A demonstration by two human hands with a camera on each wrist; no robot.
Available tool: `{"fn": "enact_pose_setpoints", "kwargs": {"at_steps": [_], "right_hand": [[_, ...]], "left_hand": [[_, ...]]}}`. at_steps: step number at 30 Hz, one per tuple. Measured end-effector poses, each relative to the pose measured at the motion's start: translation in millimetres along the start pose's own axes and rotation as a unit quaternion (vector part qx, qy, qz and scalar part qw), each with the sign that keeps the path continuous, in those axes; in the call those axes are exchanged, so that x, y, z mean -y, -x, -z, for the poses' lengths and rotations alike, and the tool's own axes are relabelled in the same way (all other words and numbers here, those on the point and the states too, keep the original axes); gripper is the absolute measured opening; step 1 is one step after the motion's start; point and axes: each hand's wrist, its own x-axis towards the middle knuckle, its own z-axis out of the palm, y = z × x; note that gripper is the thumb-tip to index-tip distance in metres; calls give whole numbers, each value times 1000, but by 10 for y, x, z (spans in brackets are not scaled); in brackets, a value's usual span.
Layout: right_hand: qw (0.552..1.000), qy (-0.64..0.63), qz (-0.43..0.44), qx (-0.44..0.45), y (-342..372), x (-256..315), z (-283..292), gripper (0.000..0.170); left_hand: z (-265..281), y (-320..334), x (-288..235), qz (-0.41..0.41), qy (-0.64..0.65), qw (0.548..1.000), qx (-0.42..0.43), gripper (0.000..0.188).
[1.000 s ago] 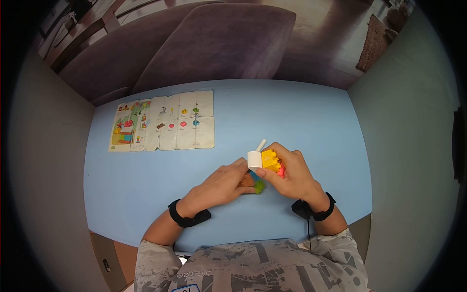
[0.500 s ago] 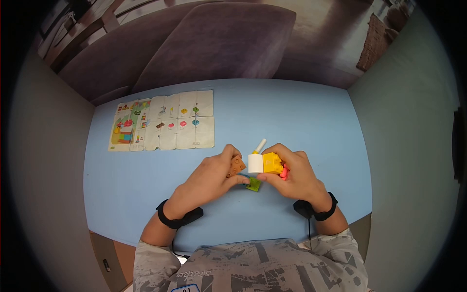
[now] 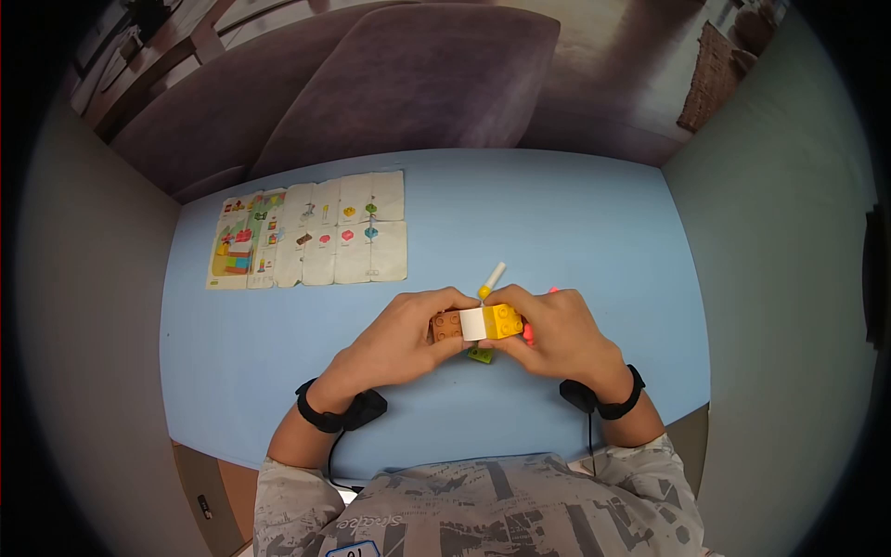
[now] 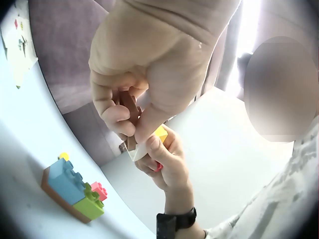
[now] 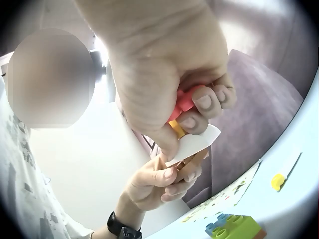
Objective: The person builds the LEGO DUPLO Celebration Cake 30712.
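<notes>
My left hand point(image 3: 406, 339) pinches a brown studded brick point(image 3: 446, 327). A white brick with a curved side point(image 3: 473, 324) meets the brown brick end to end, above the table. My right hand point(image 3: 568, 339) grips a yellow brick point(image 3: 504, 320) joined to the white one. Between the right fingers, a pink piece point(image 5: 185, 101) shows in the right wrist view. Below the hands stand a blue brick point(image 4: 66, 179) and a green brick point(image 4: 89, 205), side by side on a brown base point(image 4: 60, 199). Fingers hide where the brown and white bricks meet.
A white stick with a yellow end point(image 3: 495, 277) lies beyond the hands. Another pink brick point(image 4: 99, 190) is on the table near the green one. An unfolded instruction sheet point(image 3: 311, 232) lies at the far left. Grey panels point(image 3: 789, 306) flank the blue table point(image 3: 557, 204).
My left hand has lifted the brown brick away from the blue and green bricks. The white and yellow bricks have been turned and brought up against it by my right hand.
</notes>
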Motion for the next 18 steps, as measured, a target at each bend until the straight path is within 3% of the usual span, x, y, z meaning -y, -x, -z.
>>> {"fn": "enact_pose_setpoints", "kwargs": {"at_steps": [2, 8, 11, 14, 18], "right_hand": [[1000, -1, 7, 0, 9, 27, -25, 44], [1000, 24, 4, 1, 12, 58, -17, 44], [1000, 24, 12, 1, 22, 43, -17, 43], [999, 23, 21, 7, 40, 32, -1, 42], [1000, 3, 20, 7, 40, 29, 33, 41]], "left_hand": [[16, -17, -94, 40, 7, 999, 36, 35], [-88, 41, 60, 11, 60, 998, -16, 48], [-57, 45, 90, 17, 52, 998, 23, 54], [27, 41, -39, 57, 64, 994, 64, 50], [84, 46, -35, 41, 76, 995, 45, 48]]}}
